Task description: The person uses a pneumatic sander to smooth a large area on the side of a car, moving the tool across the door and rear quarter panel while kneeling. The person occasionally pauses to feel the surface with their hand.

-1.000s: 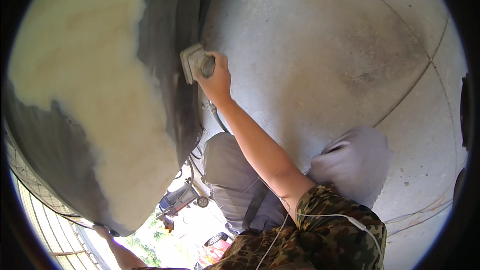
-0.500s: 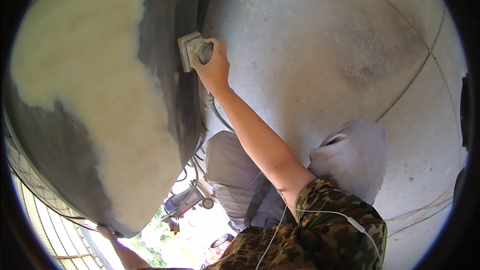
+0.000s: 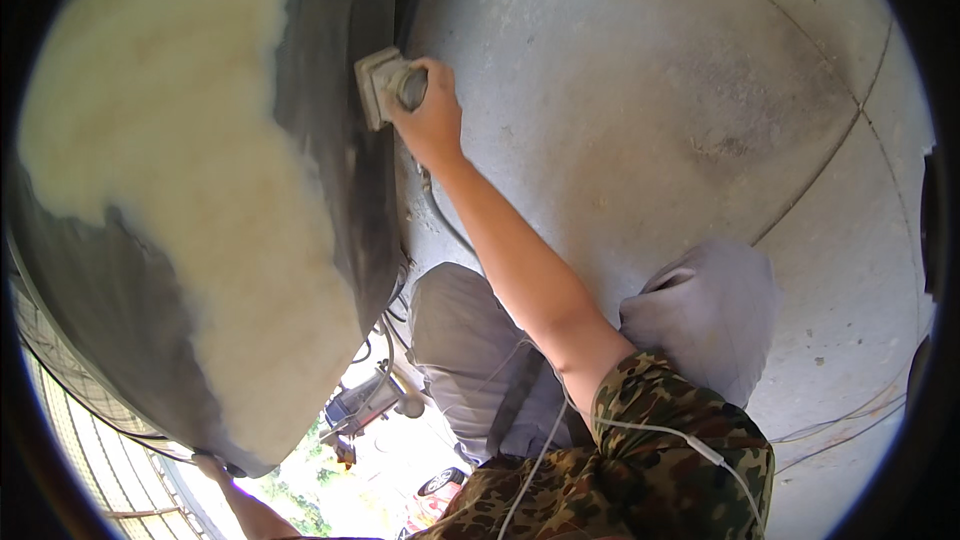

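Note:
My right hand (image 3: 434,118) is closed round a dusty sander (image 3: 376,90) with a square pad. The pad lies against the right edge of a large curved panel (image 3: 335,155), or so close that I cannot tell contact. Dark grey shows along the panel's sides, and a broad pale yellowish patch (image 3: 230,140) covers its middle. A grey hose (image 3: 440,220) hangs below the sander and runs behind my right forearm. At the panel's lower end, my left hand (image 3: 210,466) touches the edge; its fingers are mostly hidden.
Grey concrete floor (image 3: 640,70) with seams and a dark stain spreads to the right. My bent knees (image 3: 700,315) are below. A wheeled machine (image 3: 370,405) stands past the panel's lower tip, near hanging hoses. A wire-mesh guard (image 3: 75,370) is at lower left. A white cable (image 3: 640,426) crosses my sleeve.
My right hand and the sander have moved slightly up along the panel's edge. The hose has shifted with them. My left hand stays at the lower end.

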Demonstrator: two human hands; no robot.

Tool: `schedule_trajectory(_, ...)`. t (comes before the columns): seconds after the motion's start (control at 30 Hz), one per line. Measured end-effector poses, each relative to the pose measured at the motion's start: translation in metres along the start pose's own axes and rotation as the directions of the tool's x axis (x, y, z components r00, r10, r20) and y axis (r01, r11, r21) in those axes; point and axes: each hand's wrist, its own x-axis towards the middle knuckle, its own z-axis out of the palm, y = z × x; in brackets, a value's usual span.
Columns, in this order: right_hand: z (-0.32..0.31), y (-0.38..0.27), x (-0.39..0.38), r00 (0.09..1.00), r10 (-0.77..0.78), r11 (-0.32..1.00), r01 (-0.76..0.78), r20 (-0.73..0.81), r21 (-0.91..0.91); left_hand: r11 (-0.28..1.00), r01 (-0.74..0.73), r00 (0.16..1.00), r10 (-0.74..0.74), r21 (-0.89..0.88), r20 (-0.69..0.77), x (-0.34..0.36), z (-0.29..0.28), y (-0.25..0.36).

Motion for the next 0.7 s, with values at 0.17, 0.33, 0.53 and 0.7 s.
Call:
schedule_trajectory(0.17,0.002,-0.023,0.030,0.997,-0.066,0.994,0.070,-0.044,0.086,1.000,0.003,1.000,-0.003,0.003,0.000,0.001,-0.002,0.000)
schedule_trajectory(0.33,0.001,-0.042,0.091,0.988,-0.119,0.990,0.125,-0.099,0.065,1.000,0.006,1.000,-0.006,0.001,0.003,0.001,-0.002,-0.004)
schedule_trajectory(0.53,0.004,-0.045,0.030,0.995,-0.097,0.990,0.099,-0.017,0.104,1.000,0.005,1.000,-0.005,-0.008,0.010,0.004,-0.003,-0.001)
schedule_trajectory(0.7,-0.001,-0.046,0.070,0.993,-0.064,0.993,0.073,-0.102,0.088,1.000,0.008,1.000,-0.008,-0.013,0.020,0.004,-0.004,-0.003)
